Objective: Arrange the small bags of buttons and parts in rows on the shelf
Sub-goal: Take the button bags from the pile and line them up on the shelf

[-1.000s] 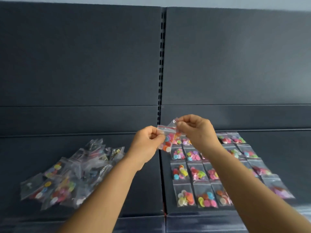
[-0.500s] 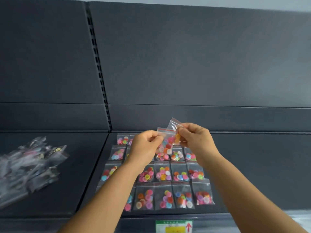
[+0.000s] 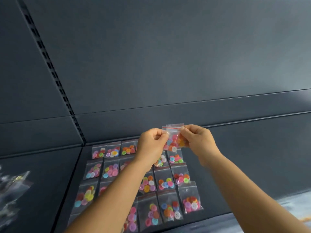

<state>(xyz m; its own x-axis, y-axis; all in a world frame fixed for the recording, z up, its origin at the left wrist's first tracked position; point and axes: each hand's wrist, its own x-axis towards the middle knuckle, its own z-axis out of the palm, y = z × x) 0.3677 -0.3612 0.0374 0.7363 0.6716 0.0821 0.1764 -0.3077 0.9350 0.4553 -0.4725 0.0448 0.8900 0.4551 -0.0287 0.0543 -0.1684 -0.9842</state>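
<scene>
- Since the frame a moment before, the view had swung right and tilted: the loose pile of bags (image 3: 13, 190) had slid to the far left edge, and the held bags, splayed apart before, had come nearly level.
- The dark shelf (image 3: 252, 165) carried everything, with a slotted upright (image 3: 55, 78) running up its back panel.
- Rows of button bags (image 3: 165, 182) lay flat on the shelf below the hands, partly hidden by the forearms.
- The left hand (image 3: 151, 145) pinched the upper left corner of the held bags (image 3: 173, 140) between its fingers (image 3: 164, 136).
- The right hand (image 3: 198, 140) pinched the upper right corner beside the red seal strip.
- The held bags hung between both hands, above the rows' far end.
</scene>
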